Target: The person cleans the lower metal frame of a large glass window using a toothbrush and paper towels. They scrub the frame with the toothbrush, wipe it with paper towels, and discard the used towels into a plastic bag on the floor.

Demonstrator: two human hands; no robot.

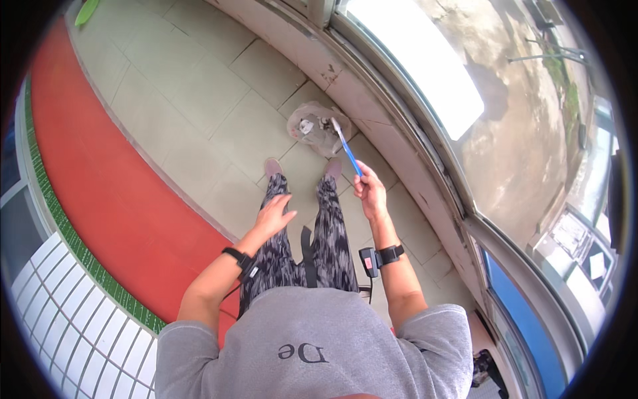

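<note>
My right hand (pixel 371 191) grips the blue handle of a toothbrush-like brush (pixel 347 149), its pale head pointing away from me. Beyond the hand, a small bin with a translucent plastic liner (pixel 323 141) stands on the floor, holding whitish scraps. The brush head overlaps the bin's right part in the picture; whether it touches cannot be told. My left hand (pixel 273 213) hangs in front of my left thigh, fingers apart and holding nothing. Black straps with small devices are on both forearms.
Grey floor tiles (pixel 199 109) lie under my feet. At the right runs a low wall ledge (pixel 394 134) below a framed window (pixel 428 164). A red strip (pixel 114 174) with a green edge and white tiles curves along the left. A green object (pixel 86 12) is at the top left.
</note>
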